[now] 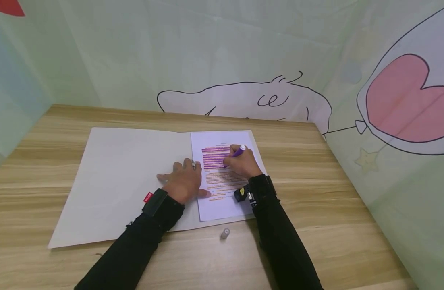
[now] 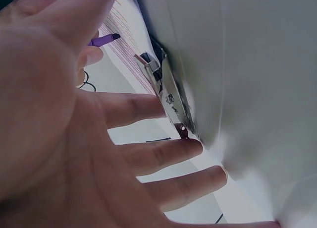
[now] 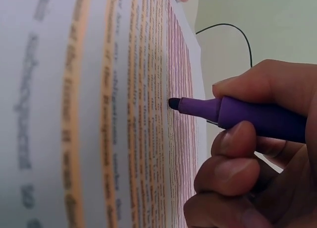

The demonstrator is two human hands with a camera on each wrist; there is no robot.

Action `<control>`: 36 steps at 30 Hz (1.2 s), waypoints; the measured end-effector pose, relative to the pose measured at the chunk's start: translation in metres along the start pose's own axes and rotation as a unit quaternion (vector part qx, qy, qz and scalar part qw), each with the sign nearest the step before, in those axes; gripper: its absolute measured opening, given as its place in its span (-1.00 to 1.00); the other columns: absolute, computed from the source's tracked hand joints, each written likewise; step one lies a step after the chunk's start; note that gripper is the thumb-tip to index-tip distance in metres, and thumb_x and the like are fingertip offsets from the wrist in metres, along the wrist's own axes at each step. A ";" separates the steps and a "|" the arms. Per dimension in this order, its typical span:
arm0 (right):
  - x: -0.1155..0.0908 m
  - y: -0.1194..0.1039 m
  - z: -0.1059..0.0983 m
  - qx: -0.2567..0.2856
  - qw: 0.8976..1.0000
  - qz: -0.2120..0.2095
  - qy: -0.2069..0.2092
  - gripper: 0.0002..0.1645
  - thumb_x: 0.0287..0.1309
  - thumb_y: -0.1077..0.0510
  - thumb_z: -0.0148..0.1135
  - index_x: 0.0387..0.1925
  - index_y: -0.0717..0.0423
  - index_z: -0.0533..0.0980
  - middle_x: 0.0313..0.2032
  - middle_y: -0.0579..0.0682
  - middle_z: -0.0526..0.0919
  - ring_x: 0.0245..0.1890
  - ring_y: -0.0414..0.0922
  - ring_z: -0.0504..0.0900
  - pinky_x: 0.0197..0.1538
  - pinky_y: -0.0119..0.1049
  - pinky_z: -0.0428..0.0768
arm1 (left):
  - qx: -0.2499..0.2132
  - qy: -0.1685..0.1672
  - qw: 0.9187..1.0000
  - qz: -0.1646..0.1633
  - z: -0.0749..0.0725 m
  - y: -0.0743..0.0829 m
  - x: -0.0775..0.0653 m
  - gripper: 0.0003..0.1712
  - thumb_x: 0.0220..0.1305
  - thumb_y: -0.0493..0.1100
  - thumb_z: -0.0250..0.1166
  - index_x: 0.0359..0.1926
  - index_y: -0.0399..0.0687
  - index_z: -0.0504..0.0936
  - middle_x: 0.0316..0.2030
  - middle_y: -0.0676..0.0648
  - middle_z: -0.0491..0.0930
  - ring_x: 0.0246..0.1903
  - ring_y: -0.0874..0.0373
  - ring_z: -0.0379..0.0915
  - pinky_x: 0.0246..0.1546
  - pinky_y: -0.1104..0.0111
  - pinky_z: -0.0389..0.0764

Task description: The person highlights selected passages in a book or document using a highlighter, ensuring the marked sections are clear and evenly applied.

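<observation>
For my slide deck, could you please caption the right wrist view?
A right hand points an uncapped purple highlighter at a printed page striped in orange and purple.

We record two long black sleeves point(image 1: 285, 241), a wide black wristband point(image 1: 163, 209) at the end of each and, by the right one, a small black block point(image 1: 238, 196) bearing a yellow mark point(image 1: 242, 191), a silvery fitting point(image 1: 251, 198) alongside

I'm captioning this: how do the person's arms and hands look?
Both sleeves are long and black. Both wristbands are dark; a small black device with a yellow mark sits at the right one. Left hand and right hand are gloveless.
</observation>
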State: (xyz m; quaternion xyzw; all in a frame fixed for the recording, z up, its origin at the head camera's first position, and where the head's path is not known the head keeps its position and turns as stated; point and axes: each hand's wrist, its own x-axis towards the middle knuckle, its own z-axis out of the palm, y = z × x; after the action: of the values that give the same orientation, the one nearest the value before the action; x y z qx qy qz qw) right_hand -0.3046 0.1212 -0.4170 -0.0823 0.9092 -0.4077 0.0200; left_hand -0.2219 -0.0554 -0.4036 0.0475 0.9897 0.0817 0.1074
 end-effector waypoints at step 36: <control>0.000 0.006 -0.010 0.030 0.999 0.008 -0.007 -0.58 -0.07 0.31 0.36 -0.70 0.00 0.27 -0.74 -0.17 0.29 -0.67 -0.19 0.27 -0.60 -0.34 0.11 | 0.005 0.005 1.000 0.002 0.000 0.000 -0.001 0.19 -0.06 0.32 0.50 0.44 -0.24 0.25 0.32 -0.44 0.26 0.20 -0.42 0.28 -0.02 -0.59 0.29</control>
State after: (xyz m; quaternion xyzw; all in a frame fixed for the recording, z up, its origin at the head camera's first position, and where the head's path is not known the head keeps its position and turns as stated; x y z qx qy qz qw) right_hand -0.3064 0.1324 -0.4146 -0.0775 0.8970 -0.4339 0.0323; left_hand -0.2211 -0.0556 -0.4032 0.0496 0.9906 0.0773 0.1018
